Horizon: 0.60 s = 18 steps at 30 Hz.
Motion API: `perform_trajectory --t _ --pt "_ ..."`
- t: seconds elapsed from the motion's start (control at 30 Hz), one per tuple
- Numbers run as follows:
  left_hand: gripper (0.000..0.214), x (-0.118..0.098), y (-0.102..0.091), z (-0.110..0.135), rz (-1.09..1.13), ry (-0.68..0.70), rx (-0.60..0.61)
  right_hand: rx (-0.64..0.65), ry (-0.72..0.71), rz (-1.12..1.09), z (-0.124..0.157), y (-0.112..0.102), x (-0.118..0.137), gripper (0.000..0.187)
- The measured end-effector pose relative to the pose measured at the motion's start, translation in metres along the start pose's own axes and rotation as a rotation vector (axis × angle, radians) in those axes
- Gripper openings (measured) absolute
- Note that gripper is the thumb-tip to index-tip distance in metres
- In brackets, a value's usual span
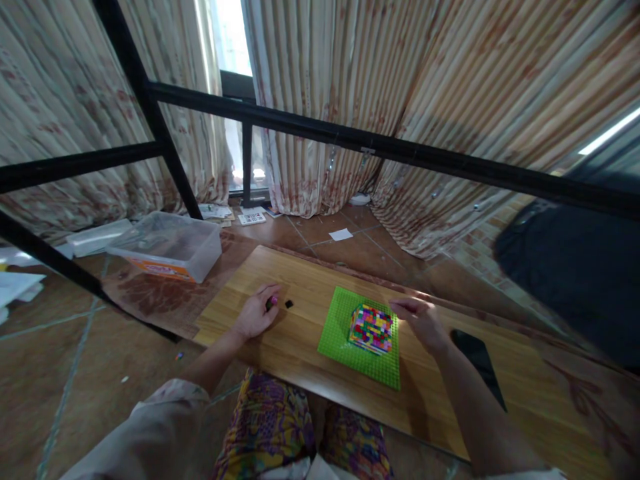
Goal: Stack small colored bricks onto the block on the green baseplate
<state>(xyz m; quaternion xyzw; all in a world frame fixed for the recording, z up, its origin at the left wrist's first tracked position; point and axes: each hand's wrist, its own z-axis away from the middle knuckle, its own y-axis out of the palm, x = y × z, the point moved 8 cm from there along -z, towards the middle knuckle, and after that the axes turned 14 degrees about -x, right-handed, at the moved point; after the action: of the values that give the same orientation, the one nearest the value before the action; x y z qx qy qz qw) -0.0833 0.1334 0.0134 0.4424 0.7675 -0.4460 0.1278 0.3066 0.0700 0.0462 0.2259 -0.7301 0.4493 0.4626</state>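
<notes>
Left hand [256, 315] curls on small dark piece [271, 303]; right hand [419, 321], fingers pinched, contents unclear, hovers beside brick block [371, 328] on green baseplate [350, 353]. Risk: stray nudge may slide baseplate, loosen bricks.

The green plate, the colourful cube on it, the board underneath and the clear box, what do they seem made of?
Green plate: likely moulded plastic, bright and finely studded. Colourful cube: small plastic bricks in many colours, by the look. Board: wood or wood-look laminate, grain lines under a smooth sheen. Clear box: see-through plastic, slightly cloudy.
</notes>
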Motion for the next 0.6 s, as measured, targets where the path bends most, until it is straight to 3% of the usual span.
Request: perform_trajectory --t 0.23,0.43,0.6 --pt "0.041 0.0 0.0 0.001 0.0 0.005 -0.006 0.291 -0.114 0.171 -0.013 0.027 0.021 0.026" --pt "0.041 0.0 0.0 0.001 -0.002 -0.016 0.001 0.476 -0.185 0.282 -0.006 0.069 0.043 0.038" --pt "0.04 -0.002 -0.001 0.001 0.003 -0.033 -0.002 0.549 -0.211 0.267 0.003 0.084 0.053 0.044"
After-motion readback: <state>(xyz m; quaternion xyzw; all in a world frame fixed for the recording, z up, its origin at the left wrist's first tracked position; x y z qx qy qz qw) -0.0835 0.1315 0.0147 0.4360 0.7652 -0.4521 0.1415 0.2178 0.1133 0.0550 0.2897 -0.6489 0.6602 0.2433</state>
